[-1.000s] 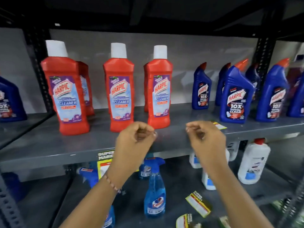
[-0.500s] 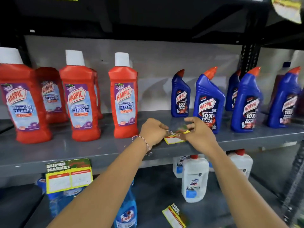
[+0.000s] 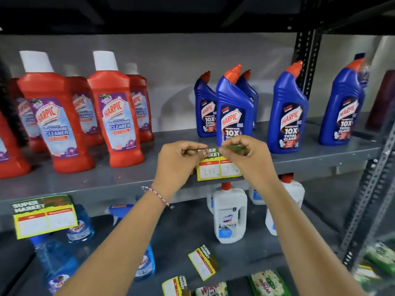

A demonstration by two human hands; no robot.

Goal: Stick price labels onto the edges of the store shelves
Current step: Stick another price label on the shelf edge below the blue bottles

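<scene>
A yellow and green price label (image 3: 215, 168) with two white boxes hangs in front of the grey shelf edge (image 3: 119, 190), below the blue Harpic bottles. My left hand (image 3: 177, 165) pinches its top left corner. My right hand (image 3: 248, 159) pinches the top right part. Both hands hold the green header strip at the level of the shelf top. A second label (image 3: 43, 216) is stuck on the same shelf edge at the far left.
Red Harpic bottles (image 3: 115, 112) stand left and blue Harpic bottles (image 3: 234, 110) right on the shelf. Below are white bottles (image 3: 229, 214), blue spray bottles (image 3: 79, 225), two loose labels (image 3: 203, 262) and green packets (image 3: 267, 283). A perforated metal upright (image 3: 369, 189) stands at right.
The view shifted right along the shelf. My hands picked up a label from the shelf top and now hold it upright by its top edge over the shelf's front.
</scene>
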